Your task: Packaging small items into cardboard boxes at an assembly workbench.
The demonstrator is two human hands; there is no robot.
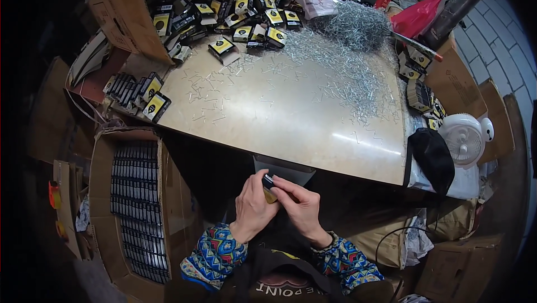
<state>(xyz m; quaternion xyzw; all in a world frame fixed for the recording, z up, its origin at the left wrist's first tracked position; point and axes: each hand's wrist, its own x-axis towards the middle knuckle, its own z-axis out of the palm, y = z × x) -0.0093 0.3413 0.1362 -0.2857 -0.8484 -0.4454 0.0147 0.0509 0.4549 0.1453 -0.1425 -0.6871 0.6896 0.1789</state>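
Observation:
Between my two hands, just off the near edge of the table, is a small black-and-yellow box (269, 181). My left hand (253, 208) grips it from the left with bent fingers, the thumb near its top. From the right, my right hand (302, 207) closes on it with thumb and fingers. My fingers cover most of the box, so I cannot tell whether its flap is folded in. On the table (251, 118) ahead lie loose thin, bent silvery metal pieces (341, 79), heaped into a tangled pile (358, 23) at the far right.
Many similar boxes (241, 5) spill from a tipped carton (126, 15) at the far left. A short row of boxes (130, 89) stands on the left edge. Left below, an open carton (100, 191) holds packed rows. A white fan (463, 140) and black cloth (430, 160) are right.

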